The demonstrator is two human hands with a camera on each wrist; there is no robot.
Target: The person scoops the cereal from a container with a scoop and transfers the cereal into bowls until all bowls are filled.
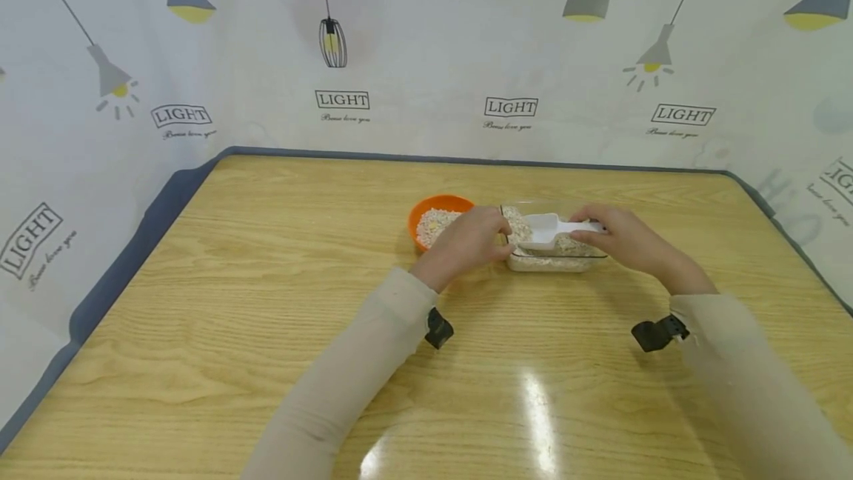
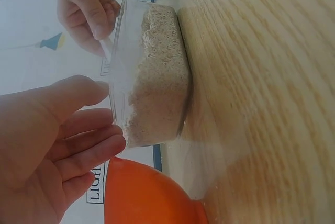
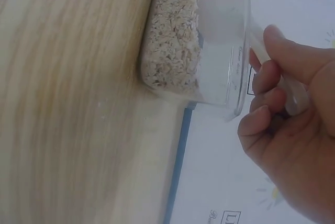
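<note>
A clear rectangular container (image 1: 556, 265) holds pale flakes that look like oats (image 3: 175, 35). My right hand (image 1: 616, 235) grips a white scoop (image 1: 543, 232) by its handle, thumb above and fingers curled beneath. The scoop's bowl lies inside the container, over the flakes at its left part. My left hand (image 1: 469, 239) holds the container's left end at the rim, thumb and fingers (image 2: 86, 158) spread to either side of the corner. Beside that hand is an orange bowl (image 1: 420, 207), partly hidden by it, with similar flakes (image 1: 436, 221) inside.
The wooden table (image 1: 266, 302) reaches back to a pale curtain (image 1: 413, 43) printed with lamps. A dark blue edge (image 1: 146, 206) runs along the table's left and back sides. Small black devices (image 1: 656, 333) are strapped at both wrists.
</note>
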